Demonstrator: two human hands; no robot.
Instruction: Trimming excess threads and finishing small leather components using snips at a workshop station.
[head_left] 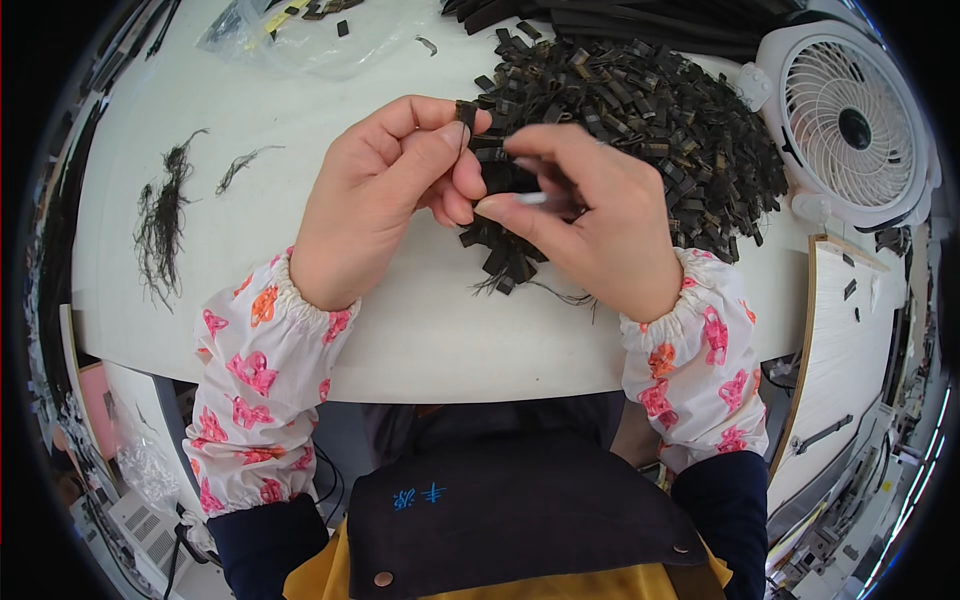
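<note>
My left hand (370, 185) pinches a small black fabric tab (466, 113) upright between thumb and fingers. Close to its right, my right hand (615, 205) is curled with thumb and fingers around a small silvery tool (540, 198). Motion blurs the fingers and the tool, so its exact kind does not show. Behind and under my right hand spreads a large heap of similar black fabric tabs (690, 150), with loose threads trailing at its near edge.
Tangled black threads (163, 225) lie on the white table (250, 150) at left. A white fan (853, 128) stands at the far right. Clear plastic bag (320, 50) and long black strips (640, 20) lie along the back. A wooden board (840, 350) adjoins the right side.
</note>
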